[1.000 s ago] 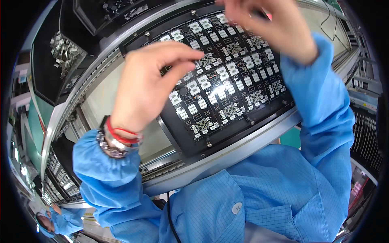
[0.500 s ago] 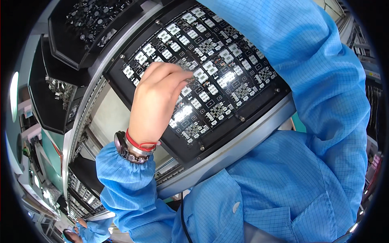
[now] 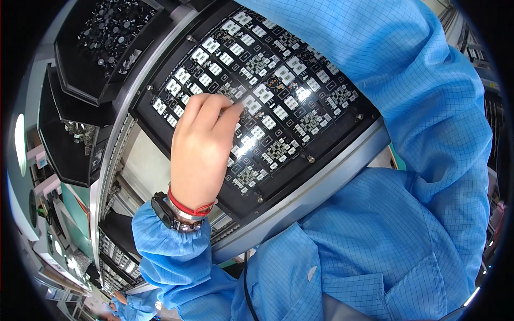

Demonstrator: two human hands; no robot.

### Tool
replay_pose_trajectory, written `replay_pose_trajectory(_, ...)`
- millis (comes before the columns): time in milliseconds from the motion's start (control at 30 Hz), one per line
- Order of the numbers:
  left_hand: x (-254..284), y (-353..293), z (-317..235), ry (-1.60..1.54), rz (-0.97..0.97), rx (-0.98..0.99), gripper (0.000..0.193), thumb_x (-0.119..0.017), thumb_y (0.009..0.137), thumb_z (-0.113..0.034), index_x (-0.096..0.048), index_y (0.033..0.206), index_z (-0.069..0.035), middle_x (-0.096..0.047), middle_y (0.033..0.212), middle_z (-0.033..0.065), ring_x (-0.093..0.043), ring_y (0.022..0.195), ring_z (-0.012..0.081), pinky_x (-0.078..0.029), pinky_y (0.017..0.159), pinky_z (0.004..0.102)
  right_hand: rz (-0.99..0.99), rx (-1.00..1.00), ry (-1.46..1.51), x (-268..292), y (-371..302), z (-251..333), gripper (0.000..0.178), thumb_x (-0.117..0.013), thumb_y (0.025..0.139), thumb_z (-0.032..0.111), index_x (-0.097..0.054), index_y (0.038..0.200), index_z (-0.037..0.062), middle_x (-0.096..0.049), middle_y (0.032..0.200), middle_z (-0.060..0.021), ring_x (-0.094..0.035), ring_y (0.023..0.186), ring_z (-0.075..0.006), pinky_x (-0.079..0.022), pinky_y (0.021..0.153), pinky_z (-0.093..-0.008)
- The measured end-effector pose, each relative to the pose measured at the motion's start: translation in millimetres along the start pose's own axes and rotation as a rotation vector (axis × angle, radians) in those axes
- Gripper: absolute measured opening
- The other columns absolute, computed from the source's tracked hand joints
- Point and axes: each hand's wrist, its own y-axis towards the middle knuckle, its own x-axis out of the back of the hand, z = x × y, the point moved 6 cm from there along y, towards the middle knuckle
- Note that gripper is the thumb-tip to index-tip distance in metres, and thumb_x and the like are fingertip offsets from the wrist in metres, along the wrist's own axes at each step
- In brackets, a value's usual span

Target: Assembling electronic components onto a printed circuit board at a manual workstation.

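Note:
My left hand (image 3: 201,147) reaches over a black circuit board (image 3: 289,121) covered with rows of white connectors and small components. Its fingers are bent and drawn together, the tips down near the board's middle. Whatever lies between the fingertips is hidden, and the tips are slightly blurred. A watch (image 3: 163,209) and a red cord bracelet (image 3: 184,206) circle that wrist. The board sits in a black carrier frame (image 3: 334,136) with metal studs along its edges. My right arm (image 3: 428,112), in a blue checked sleeve, stretches up past the board's far right; its hand is out of the picture.
A black bin (image 3: 75,80) of small dark round parts stands beyond the carrier at upper left. Below it, another black bin (image 3: 64,155) holds small metallic parts. A metal rail (image 3: 305,192) runs along the near edge. At lower left is another person's blue sleeve (image 3: 136,306).
The view has shifted a little, so the board and carrier appear farther left. My left hand stays over the board's middle, its fingers a bit more bent and the wrist slightly lower in the picture.

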Motion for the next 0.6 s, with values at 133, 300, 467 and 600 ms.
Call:
replay_pose_trajectory(133,-3.9,-2.1,-2.7,0.077,0.022,0.019,0.027,-0.061,0.067,0.0,-0.065,0.094,0.002,-0.057,0.093,0.0091,-0.056,0.089,0.0253,-0.05,0.074,0.0327,-0.035,-0.024,0.262,-5.1,-21.0,11.0,0.029,-0.059,0.088,0.019,-0.063,0.109,0.0006,-0.067,0.101,-0.0117,-0.066,0.089,-0.0236,-0.054,0.076,-0.0313)
replay_pose_trajectory(300,-7.1,-6.7,-13.1,0.228,0.043,-0.031,0.036,-0.061,0.07,-0.002,-0.062,0.105,0.005,-0.055,0.098,0.0094,-0.056,0.091,0.0237,-0.051,0.075,0.0323,-0.092,-0.29,0.27,-14.4,-26.6,30.5,0.03,-0.055,0.092,0.02,-0.06,0.114,-0.0008,-0.066,0.102,-0.0115,-0.065,0.09,-0.0202,-0.054,0.078,-0.0288)
replay_pose_trajectory(467,-5.7,-13.7,-17.6,0.297,0.079,0.005,0.046,-0.057,0.074,-0.003,-0.057,0.12,0.003,-0.057,0.104,0.0106,-0.056,0.096,0.0244,-0.05,0.08,0.0328,0.061,0.052,-0.864,-16.8,3.3,63.0,0.029,-0.054,0.093,0.019,-0.06,0.116,0.0016,-0.065,0.107,-0.0142,-0.065,0.095,-0.0228,-0.055,0.078,-0.0331)
replay_pose_trajectory(600,38.5,9.0,-9.6,0.349,-0.087,0.004,0.045,-0.055,0.078,0.001,-0.056,0.123,0.002,-0.061,0.098,0.0131,-0.058,0.092,0.0264,-0.05,0.078,0.036,0.002,0.175,-1.17,-13.7,102.8,17.0,0.019,-0.059,0.081,0.007,-0.069,0.098,0.0048,-0.068,0.094,-0.0182,-0.066,0.091,-0.0348,-0.053,0.08,-0.0407)
